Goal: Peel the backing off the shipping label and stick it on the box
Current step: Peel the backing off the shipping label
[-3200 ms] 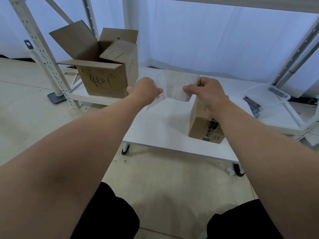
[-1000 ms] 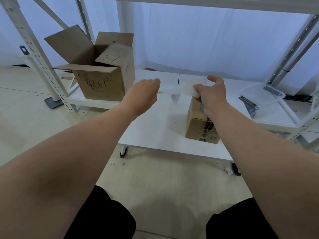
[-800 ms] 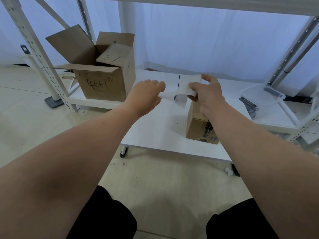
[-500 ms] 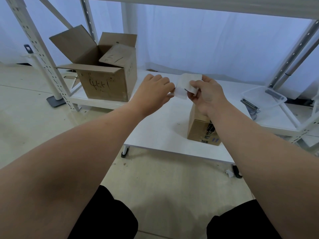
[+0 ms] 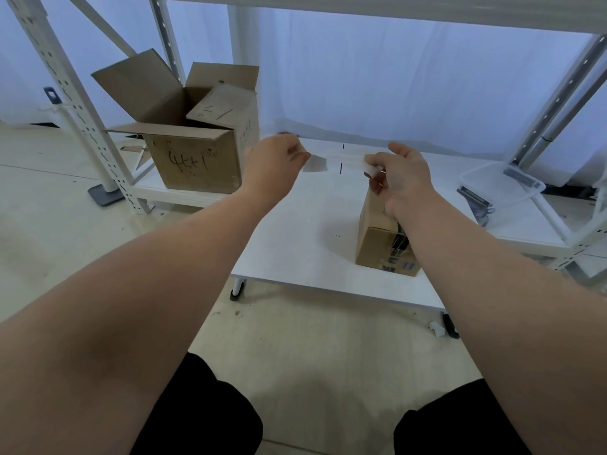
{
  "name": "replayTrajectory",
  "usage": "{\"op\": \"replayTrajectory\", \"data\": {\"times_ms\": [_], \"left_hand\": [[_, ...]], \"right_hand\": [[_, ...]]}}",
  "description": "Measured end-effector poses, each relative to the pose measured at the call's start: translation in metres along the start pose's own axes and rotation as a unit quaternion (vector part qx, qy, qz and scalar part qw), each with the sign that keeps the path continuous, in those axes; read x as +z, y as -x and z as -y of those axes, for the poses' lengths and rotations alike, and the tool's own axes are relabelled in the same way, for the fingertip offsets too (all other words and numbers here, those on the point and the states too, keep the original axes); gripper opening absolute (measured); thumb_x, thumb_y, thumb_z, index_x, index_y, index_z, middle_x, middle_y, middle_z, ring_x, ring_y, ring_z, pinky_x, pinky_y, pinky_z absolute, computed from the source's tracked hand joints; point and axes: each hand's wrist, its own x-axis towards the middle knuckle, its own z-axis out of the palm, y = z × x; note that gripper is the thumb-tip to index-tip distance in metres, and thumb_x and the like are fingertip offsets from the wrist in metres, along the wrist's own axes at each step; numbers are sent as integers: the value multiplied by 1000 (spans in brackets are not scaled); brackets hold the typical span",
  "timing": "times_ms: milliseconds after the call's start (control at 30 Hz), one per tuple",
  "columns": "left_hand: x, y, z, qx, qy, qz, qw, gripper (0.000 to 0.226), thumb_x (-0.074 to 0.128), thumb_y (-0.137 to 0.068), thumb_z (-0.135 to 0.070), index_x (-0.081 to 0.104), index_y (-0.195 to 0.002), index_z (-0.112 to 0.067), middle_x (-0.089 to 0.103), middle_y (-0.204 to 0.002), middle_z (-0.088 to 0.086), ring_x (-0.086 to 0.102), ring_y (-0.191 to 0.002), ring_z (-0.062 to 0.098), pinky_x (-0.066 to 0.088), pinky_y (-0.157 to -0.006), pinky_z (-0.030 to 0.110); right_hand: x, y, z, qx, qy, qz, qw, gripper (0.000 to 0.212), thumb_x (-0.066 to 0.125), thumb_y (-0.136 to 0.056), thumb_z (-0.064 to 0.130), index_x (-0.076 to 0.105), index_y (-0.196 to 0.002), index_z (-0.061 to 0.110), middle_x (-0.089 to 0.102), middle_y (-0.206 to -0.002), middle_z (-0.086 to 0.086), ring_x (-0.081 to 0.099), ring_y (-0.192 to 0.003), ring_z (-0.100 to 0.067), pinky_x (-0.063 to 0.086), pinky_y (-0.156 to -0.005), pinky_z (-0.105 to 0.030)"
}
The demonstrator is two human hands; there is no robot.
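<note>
The label [image 5: 353,161] is held in the air between both hands, just above and left of the box [image 5: 374,244]. The right hand [image 5: 405,177] pinches its white end; the left hand [image 5: 274,164] pinches a greyish flap [image 5: 315,164], probably the backing. Pull that flap off low and steadily, fingers clear of the glue, then lay the label down from one edge. The box stands on a white counter [image 5: 295,244]; a carton [image 5: 197,159] and a clear bin [image 5: 502,183] sit on shelves [image 5: 532,233] behind.

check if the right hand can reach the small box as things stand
Probably yes. The right hand is just over the small box, with nothing between them. It pinches one end of the label sheet, though, and the left hand pinches the other end, which may hold it back.
</note>
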Motion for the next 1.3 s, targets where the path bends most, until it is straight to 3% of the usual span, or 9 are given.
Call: {"op": "replayTrajectory", "data": {"times_ms": [133, 333, 500, 600, 767, 933, 1067, 1200, 1300], "left_hand": [[3, -3, 4, -38, 18, 25, 999, 25, 49, -91, -20, 51, -67, -13, 43, -57, -9, 44, -67, 21, 35, -71, 32], [5, -3, 7, -62, 4, 63, 996, 25, 51, -90, -22, 59, -75, -4, 48, -62, 2, 44, -65, 24, 35, -66, 32], [6, -2, 12, -75, 48, 108, 990, 25, 47, -88, -17, 51, -67, -5, 62, -78, 23, 42, -64, 23, 32, -64, 32], [2, 0, 11, -74, 63, 133, 986, 25, 48, -89, -16, 50, -68, -3, 58, -76, 22, 39, -62, 21, 31, -59, 29], [-3, 1, 13, -76, 79, 133, 985, 22, 52, -87, -15, 47, -68, -6, 41, -64, 9, 34, -61, 19, 27, -56, 29], [-4, 2, 18, -87, 71, 136, 984, 19, 59, -87, -19, 56, -79, -2, 44, -70, 11, 37, -62, 20, 29, -57, 29], [-3, 3, 14, -80, 83, 147, 982, 18, 57, -88, -17, 57, -80, -2, 46, -66, 4, 38, -57, 17, 31, -52, 26], [-3, 4, 11, -60, 113, 145, 981, 17, 56, -90, -21, 62, -89, -5, 56, -75, 2, 46, -59, 13, 37, -55, 25], [-3, 5, 8, -43, 129, 149, 979, 21, 54, -94, -24, 63, -91, -6, 56, -75, 1, 48, -60, 12, 37, -53, 22]], "right_hand": [[1, 0, 1, -4, 2, -2, 1000, 49, 65, -79, -5, 48, -120, 16, 57, -82, -5, 51, -56, -13, 45, -51, -20], [0, -3, -2, -18, 0, -27, 999, 50, 64, -76, -8, 46, -115, 17, 58, -84, -8, 48, -54, -13, 50, -63, -24], [2, 2, -1, -76, 48, -26, 996, 50, 58, -76, -10, 45, -110, 24, 47, -110, -7, 48, -57, -14, 49, -56, -21], [1, 4, 2, -88, 43, 14, 995, 39, 56, -78, -10, 54, -105, 18, 54, -93, -5, 53, -59, -15, 51, -54, -21], [0, 4, 2, -53, 24, 83, 995, 11, 62, -87, 9, 57, -96, 13, 58, -83, -8, 62, -66, -16, 57, -77, -27], [-5, 2, 1, -75, 48, 154, 984, 38, 57, -83, -4, 50, -113, 18, 63, -100, -11, 65, -87, -20, 51, -90, -26], [-5, 0, -8, -159, 227, 101, 956, 39, 64, -82, -1, 49, -112, 19, 62, -96, -8, 64, -93, -21, 53, -82, -26], [-3, 0, -9, -194, 239, 31, 951, 22, 54, -85, -3, 54, -102, 11, 60, -96, -13, 61, -65, -18, 55, -54, -17], [-4, -4, -10, -210, 282, -14, 936, 13, 59, -86, 7, 58, -97, 13, 60, -93, -3, 57, -65, -17, 51, -52, -21]]}}
